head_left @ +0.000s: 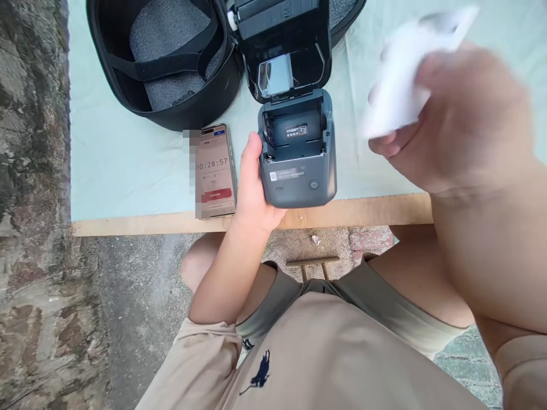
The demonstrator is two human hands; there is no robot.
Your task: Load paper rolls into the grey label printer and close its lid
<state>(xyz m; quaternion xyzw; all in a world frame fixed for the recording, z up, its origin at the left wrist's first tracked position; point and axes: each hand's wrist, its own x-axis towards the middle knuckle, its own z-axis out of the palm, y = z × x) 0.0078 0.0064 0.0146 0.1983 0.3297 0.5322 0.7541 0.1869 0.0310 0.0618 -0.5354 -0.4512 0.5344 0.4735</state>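
Note:
A dark grey printer (294, 191) stands near the table's front edge, its black lid (284, 45) tipped back and its inner compartment exposed, with no roll in it. My left hand (256, 193) grips the printer's left side, thumb along its edge and the other fingers hidden beneath or behind it. Raised to the right of the printer, my right hand (453, 114) is closed around a white object (397, 80), possibly a paper roll. Motion blurs both the hand and that object, so its details are unclear.
On the pale green tabletop (128, 165), a phone (216, 171) showing a timer lies left of the printer. An open black case (196, 105) with grey foam sits at the back left; part of another foam-lined piece (348, 20) shows behind the lid. A stone wall (34, 228) borders the left.

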